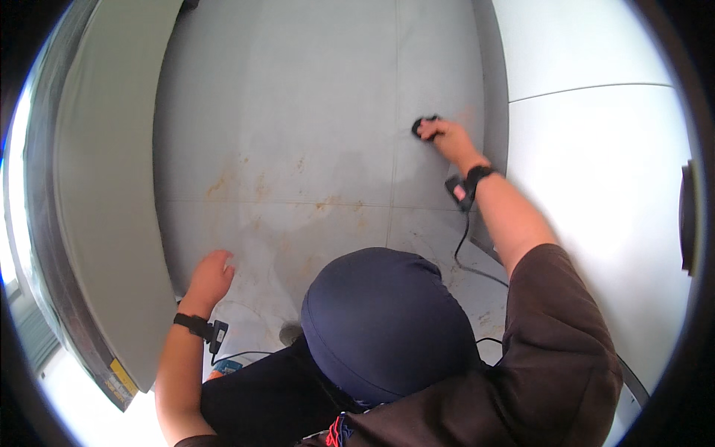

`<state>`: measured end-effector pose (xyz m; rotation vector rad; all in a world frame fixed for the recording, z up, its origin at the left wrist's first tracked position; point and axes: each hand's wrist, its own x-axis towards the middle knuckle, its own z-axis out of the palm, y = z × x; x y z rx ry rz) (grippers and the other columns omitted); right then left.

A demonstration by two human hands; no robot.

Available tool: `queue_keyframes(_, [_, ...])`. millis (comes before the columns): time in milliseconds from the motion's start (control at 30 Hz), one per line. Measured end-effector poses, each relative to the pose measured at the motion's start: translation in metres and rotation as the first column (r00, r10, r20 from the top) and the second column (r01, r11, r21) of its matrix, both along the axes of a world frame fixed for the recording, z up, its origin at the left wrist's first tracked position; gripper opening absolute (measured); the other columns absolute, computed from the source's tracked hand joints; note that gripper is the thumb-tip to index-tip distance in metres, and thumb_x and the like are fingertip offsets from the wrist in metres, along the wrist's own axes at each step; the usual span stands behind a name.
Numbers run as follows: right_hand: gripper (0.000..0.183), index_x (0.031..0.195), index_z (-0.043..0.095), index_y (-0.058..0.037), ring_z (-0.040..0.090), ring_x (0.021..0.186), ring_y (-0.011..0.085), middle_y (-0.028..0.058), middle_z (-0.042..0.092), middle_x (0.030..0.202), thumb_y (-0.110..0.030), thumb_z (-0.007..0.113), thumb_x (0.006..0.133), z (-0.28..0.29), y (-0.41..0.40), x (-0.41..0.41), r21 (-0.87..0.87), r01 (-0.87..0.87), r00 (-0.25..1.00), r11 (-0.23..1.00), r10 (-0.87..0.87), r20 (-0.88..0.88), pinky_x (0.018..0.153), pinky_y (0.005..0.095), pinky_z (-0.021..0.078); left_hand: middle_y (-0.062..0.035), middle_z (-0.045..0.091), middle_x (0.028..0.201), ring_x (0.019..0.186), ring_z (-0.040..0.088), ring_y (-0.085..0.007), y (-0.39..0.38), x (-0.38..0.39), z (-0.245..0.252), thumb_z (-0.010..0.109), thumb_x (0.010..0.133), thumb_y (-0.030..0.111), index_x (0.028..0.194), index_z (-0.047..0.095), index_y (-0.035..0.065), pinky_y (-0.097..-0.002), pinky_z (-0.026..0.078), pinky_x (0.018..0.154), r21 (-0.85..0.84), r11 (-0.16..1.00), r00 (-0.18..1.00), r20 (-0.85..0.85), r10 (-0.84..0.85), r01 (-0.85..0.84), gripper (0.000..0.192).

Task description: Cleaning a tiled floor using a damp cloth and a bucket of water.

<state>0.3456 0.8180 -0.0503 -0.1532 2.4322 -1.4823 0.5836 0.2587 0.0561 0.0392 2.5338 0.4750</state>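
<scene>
My right hand (444,137) grips a small dark object (425,128) against the grey tiled floor (313,112), close to the base of the white panel on the right. What the object is cannot be told from this view. At the lower left, my left hand (210,277) has its fingers apart and holds nothing; whether it touches the floor is unclear. Both wrists wear black straps with small cabled devices. Orange-brown smears (327,204) mark the floor between my hands.
A long pale panel (111,184) borders the floor on the left. White panels (592,167) line the right side. A dark blue cap (385,324) fills the lower middle. Cables from the wrist devices run across the floor. A blue and orange item (225,369) lies beside my left forearm.
</scene>
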Motion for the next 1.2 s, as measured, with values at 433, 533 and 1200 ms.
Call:
queue_keyframes(433, [0.037,0.089,0.065,-0.0058,0.058,0.119,0.0241,0.0077,0.07,0.11,0.019,0.043,0.073,0.03,-0.079,0.216,0.018,-0.021,1.0,1.0,0.02,0.013,0.115,0.0447,0.0282,-0.0195,0.063,0.108,0.105,0.057,-0.038,0.021,-0.018,0.014,0.062,0.082,0.013,0.105,0.061,0.0011,-0.0442,0.046,0.092,0.076,0.996,0.997,-0.058,-0.051,0.055,0.026])
queue_keyframes(533, [0.042,0.096,0.066,-0.0033,0.059,0.118,0.0239,0.0104,0.07,0.109,0.019,0.04,0.073,0.028,-0.093,0.209,-0.111,0.013,0.995,0.994,-0.002,0.098,0.11,0.0378,0.035,-0.0196,0.062,0.109,0.106,0.057,-0.0379,0.022,-0.018,0.013,0.062,0.082,0.013,0.106,0.061,0.0014,-0.0435,0.046,0.093,0.137,0.988,0.995,-0.084,-0.057,0.069,0.027])
queue_keyframes(1200, [0.044,0.111,0.065,-0.0042,0.052,0.126,0.0209,0.0081,0.063,0.125,0.017,0.046,0.077,-0.013,-0.104,0.196,-0.242,0.244,0.97,0.939,-0.241,0.041,0.11,0.0317,0.0347,-0.019,0.063,0.113,0.108,0.057,-0.037,-0.006,0.004,0.001,0.062,0.083,0.014,0.109,0.062,0.0031,-0.0421,0.046,0.094,-0.034,0.999,0.999,-0.048,-0.014,0.012,0.029])
